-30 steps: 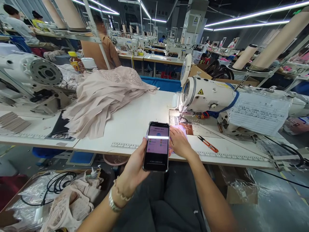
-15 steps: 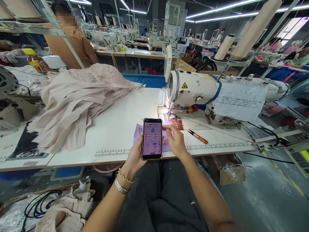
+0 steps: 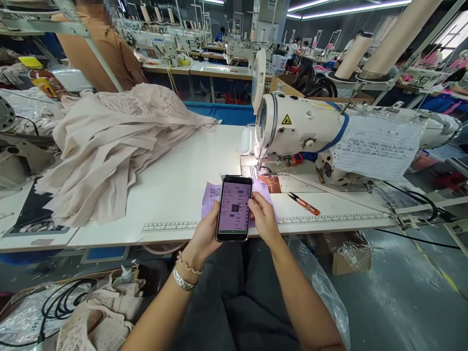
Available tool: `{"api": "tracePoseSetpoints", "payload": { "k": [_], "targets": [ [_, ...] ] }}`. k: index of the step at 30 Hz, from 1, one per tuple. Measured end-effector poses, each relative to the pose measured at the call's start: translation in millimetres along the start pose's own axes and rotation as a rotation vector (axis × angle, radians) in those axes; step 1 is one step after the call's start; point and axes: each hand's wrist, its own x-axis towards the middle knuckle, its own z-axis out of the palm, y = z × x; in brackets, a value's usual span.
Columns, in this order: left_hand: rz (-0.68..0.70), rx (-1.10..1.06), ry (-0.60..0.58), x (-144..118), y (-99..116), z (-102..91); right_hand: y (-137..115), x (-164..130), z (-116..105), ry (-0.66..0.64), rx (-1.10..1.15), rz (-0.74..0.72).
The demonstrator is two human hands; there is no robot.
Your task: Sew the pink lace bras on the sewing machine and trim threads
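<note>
My left hand (image 3: 202, 236) holds a black phone (image 3: 234, 208) upright over the front edge of the white sewing table (image 3: 190, 180); its screen is lit. My right hand (image 3: 262, 218) rests against the phone's right side, thumb near the screen. Under both hands lies a lilac paper slip with a QR code (image 3: 210, 196). Beyond it stands the white sewing machine (image 3: 303, 127), lamp on at the needle.
A heap of beige fabric pieces (image 3: 109, 141) covers the table's left half. Orange thread snips (image 3: 304, 204) lie right of the slip. A box with cables and beige pieces (image 3: 73, 312) sits at lower left. A person in a brown shirt (image 3: 106, 48) stands behind.
The phone's screen changed from a pink menu to a different page. My right hand moved off the slip onto the phone's side. The view shifted a little.
</note>
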Motion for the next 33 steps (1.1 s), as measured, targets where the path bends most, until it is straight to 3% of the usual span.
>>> {"api": "tracePoseSetpoints", "payload": {
  "k": [7, 19, 22, 26, 33],
  "targets": [
    [-0.014, 0.015, 0.057, 1, 0, 5.0, 1, 0, 0, 0.012, 0.032, 0.012],
    [-0.030, 0.007, -0.031, -1, 2, 4.9, 6, -2, -1, 0.026, -0.003, 0.007],
    [-0.010, -0.008, 0.021, -2, 2, 6.1, 5, -8, 1, 0.028, -0.050, -0.046],
    [0.050, -0.027, 0.102, -2, 0, 5.1, -2, -21, 2, -0.067, -0.166, -0.057],
    [0.059, -0.056, 0.092, -1, -2, 0.5, -9, -29, -1, -0.186, -0.292, 0.017]
  ]
}}
